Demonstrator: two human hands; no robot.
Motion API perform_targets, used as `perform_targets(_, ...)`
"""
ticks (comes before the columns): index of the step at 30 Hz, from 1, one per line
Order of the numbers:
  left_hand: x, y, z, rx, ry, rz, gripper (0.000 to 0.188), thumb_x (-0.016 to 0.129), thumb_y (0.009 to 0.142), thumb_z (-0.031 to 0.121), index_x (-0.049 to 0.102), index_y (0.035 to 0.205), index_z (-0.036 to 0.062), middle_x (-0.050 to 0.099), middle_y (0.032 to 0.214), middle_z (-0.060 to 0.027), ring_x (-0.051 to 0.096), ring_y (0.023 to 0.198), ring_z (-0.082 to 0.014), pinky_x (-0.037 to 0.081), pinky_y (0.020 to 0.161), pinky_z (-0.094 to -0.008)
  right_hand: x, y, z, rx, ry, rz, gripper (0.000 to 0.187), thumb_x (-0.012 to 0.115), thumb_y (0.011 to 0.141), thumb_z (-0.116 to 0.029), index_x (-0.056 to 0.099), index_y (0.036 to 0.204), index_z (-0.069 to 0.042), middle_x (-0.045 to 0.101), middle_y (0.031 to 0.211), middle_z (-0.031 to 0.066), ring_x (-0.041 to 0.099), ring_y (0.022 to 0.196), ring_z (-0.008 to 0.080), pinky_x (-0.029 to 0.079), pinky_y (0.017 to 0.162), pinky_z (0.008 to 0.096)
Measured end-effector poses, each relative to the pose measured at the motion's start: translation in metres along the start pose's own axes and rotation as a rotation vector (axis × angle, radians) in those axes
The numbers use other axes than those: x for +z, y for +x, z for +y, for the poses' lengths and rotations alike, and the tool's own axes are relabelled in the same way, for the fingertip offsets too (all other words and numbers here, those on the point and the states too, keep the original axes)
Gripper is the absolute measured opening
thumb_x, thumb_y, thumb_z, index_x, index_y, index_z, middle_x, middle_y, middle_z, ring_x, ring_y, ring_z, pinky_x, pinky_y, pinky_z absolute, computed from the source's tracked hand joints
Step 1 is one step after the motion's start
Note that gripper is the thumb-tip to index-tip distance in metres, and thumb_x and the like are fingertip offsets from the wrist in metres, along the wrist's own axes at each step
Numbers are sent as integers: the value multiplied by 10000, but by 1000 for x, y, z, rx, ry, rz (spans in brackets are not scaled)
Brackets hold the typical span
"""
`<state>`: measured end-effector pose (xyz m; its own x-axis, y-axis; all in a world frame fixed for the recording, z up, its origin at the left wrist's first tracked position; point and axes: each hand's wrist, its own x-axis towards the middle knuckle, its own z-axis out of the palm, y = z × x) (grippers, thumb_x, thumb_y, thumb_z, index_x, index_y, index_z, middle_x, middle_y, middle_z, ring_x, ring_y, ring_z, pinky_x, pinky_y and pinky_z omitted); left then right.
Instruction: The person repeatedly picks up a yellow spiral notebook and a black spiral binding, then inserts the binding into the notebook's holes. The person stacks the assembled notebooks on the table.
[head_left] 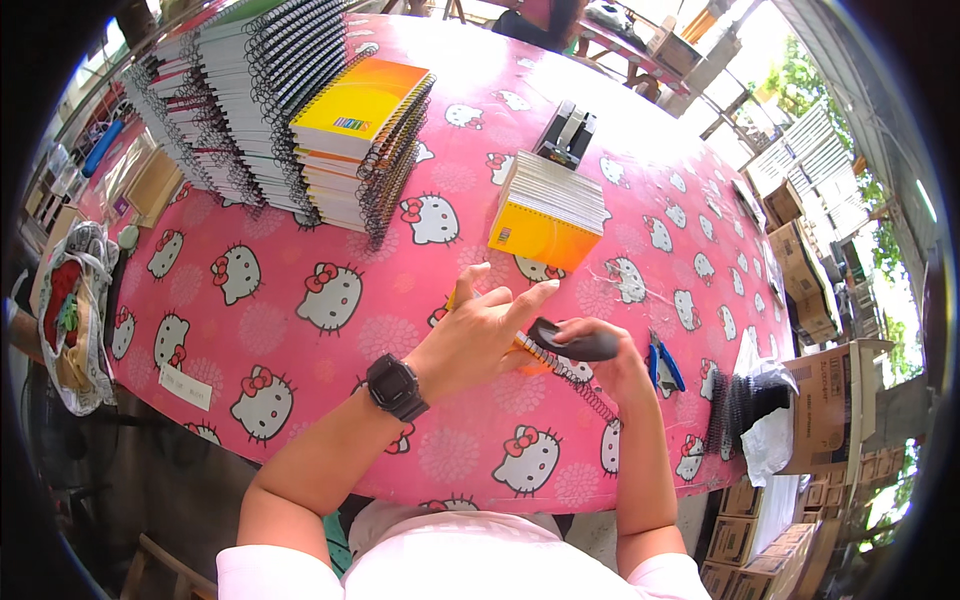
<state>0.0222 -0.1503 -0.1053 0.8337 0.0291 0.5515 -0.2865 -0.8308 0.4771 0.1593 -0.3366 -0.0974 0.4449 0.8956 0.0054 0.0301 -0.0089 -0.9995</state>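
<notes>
Beneath my left hand (480,328) is a small yellow-orange notebook (533,368), mostly hidden by the hand and held by it. Some of that hand's fingers stick out over the cover. A dark spiral coil (575,377) runs along the notebook's edge, its loose end trailing toward my right wrist. My right hand (612,358) is closed round a black rounded hand tool (574,340), its tip close to the coil and the left fingers. Whether the tool touches the coil I cannot tell. Blue-handled pliers (664,364) lie just right of my right hand.
A block of yellow-orange notebooks (548,215) stands ahead, before a black desk device (567,134). Tall stacks of spiral notebooks (365,105) rise at the far left. Dark coils (735,410) and a cardboard box (830,405) are at the right edge. A cloth bag (80,315) hangs left.
</notes>
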Motion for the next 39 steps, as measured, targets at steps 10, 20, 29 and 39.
perform_targets(10,4,-2,-8,-31,-11,47,972,799,682,364,263,1436,67,617,824,-4,610,864,-171,175,1061,-476,7,17,17,89,-360,147,566,587,861,-530,639,1056,-1,598,857,55,524,824,142,416,770,300)
perform_targets(20,31,-13,-68,-309,-864,17,514,786,742,58,437,1118,81,575,974,-6,550,887,-69,463,741,-229,8,10,0,-4,-173,73,570,572,856,-536,618,1055,-4,587,905,12,493,806,94,400,740,250)
perform_targets(29,24,-10,-60,-393,-833,-33,391,766,754,32,447,977,69,564,854,-12,544,841,-74,487,697,-271,8,7,7,35,-164,135,557,615,832,-529,623,1070,-25,600,924,13,520,855,101,411,797,257)
perform_targets(39,32,-12,-54,-352,-932,-79,390,769,773,60,433,964,109,553,874,39,521,844,-40,450,727,-225,5,8,10,-56,83,56,516,641,829,-483,612,1057,-21,583,884,-6,501,813,86,407,770,251)
